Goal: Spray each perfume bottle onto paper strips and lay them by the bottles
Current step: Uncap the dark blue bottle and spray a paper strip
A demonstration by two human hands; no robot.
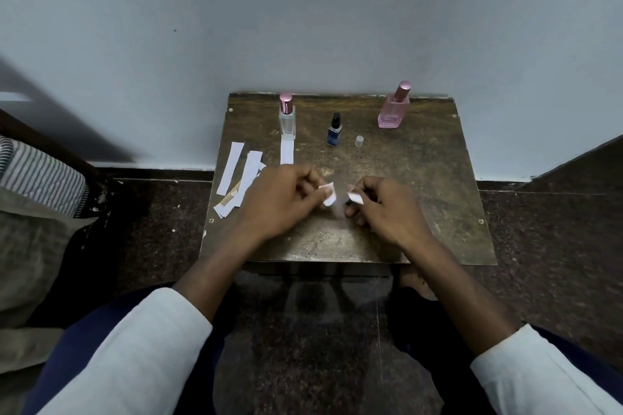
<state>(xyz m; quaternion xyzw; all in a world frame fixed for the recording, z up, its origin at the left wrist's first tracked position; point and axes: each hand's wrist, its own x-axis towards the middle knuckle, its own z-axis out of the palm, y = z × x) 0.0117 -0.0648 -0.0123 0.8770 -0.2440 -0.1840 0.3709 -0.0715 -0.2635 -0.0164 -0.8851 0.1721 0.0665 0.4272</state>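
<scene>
Head view: left hand and right hand each pinch a paper piece.

Bare table right of blue bottle; strips crowding left.

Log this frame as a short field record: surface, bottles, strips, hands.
surface: small worn table against the wall
bottles: clear bottle at left, small blue bottle in the middle with its cap off, pink bottle at right
strips: one laid strip before the clear bottle; spare strips at left
hands: left hand and right hand each pinch a paper piece
</scene>
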